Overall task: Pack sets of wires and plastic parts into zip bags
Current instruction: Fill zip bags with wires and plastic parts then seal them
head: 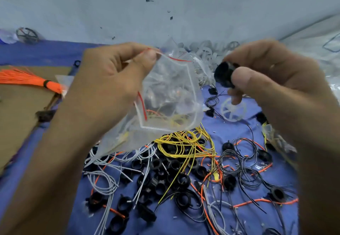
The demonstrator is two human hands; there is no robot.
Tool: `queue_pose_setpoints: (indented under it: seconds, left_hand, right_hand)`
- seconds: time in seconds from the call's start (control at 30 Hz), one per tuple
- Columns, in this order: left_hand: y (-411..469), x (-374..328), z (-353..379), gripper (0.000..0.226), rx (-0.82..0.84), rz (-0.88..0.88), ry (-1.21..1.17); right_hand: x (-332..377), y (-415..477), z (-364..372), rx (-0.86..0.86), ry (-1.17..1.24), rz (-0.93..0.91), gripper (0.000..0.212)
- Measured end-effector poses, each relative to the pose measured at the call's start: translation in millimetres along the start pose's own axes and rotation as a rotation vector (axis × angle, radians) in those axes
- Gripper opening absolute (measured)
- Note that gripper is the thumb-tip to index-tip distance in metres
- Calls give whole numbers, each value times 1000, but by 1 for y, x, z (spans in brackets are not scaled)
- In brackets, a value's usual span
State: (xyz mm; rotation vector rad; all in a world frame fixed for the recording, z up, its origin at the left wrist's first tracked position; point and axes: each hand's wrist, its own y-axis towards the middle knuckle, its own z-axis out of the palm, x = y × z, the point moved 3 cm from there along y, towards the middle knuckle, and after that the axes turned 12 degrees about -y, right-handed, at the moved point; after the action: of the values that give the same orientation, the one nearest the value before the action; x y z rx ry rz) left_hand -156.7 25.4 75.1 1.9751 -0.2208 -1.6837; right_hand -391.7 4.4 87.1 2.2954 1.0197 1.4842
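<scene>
While yellow wires [185,142] and black plastic rings [165,170] lie tangled with grey, black and orange strands on the blue tabletop [237,131] nearest the camera, both hands hang above the heap. The left hand [110,80] pinches the open, red-striped mouth of a clear zip bag [169,94] with wires inside, and the right hand [276,80] pinches a black plastic part [223,75] just beside that mouth. Farther back lie a white spoked wheel [232,109], a pile of white plastic pieces [206,52] and, at left, a tied orange wire bundle [27,78].
</scene>
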Motion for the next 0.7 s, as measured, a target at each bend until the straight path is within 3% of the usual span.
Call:
queue_pose_setpoints:
  seconds: [0.17,0.3,0.47,0.57,0.7]
  left_hand:
    - [-13,-4,17,16,154,-6,42]
    - [-9,0,12,20,97,-2,9]
    - [0,9,3,26,-14,-9,-44]
    - [1,12,3,28,-37,11,-42]
    - [1,13,6,29,-42,15,-30]
  right_hand:
    - [24,-1,26,37,-136,-105,21]
    - [19,2,30,49,-287,-95,27]
    - [4,2,-2,-27,-318,-74,10]
    - [-23,0,-20,140,-525,95,9]
    - [-70,-6,-15,582,-888,337,10]
